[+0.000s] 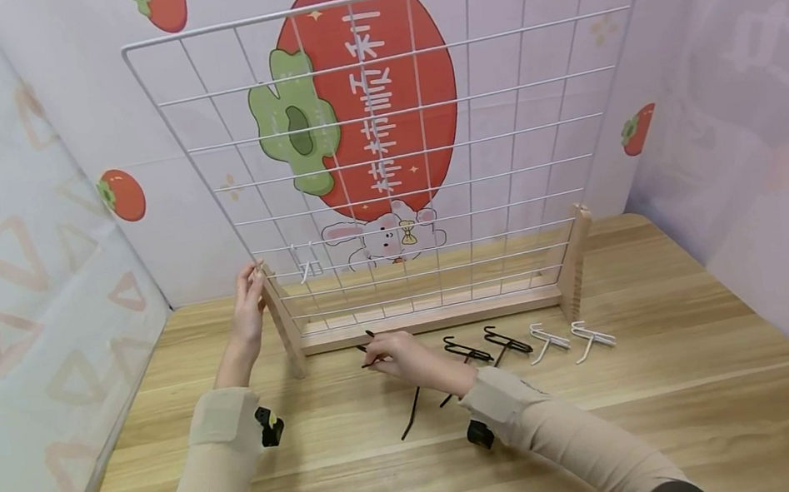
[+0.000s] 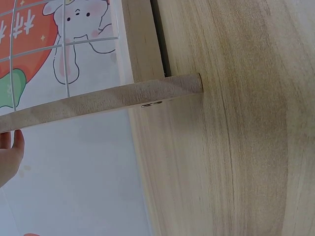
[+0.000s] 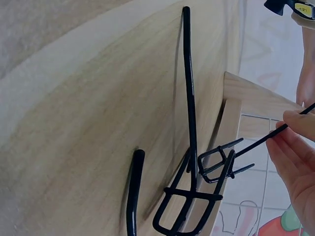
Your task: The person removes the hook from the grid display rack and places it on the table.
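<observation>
My left hand (image 1: 248, 315) grips the upper part of the left wooden post (image 1: 282, 320) of a stand that holds a white wire grid panel (image 1: 235, 25). In the left wrist view, fingertips touch the edge of that post. In front of the base, my right hand (image 1: 403, 357) pinches a black wire display hook (image 3: 261, 141) by its long arm, thumb against fingers. Its pronged end points towards the grid in the right wrist view. A white hook (image 1: 305, 270) hangs on the grid's lower left.
Right of my right hand lie two black hooks (image 1: 468, 349) and two white hooks (image 1: 550, 339) on the wooden table (image 1: 368, 485). Another black hook's arm (image 1: 411, 416) sticks out below my right wrist, the rest hidden. A printed cloth backdrop (image 1: 498, 122) stands behind the grid.
</observation>
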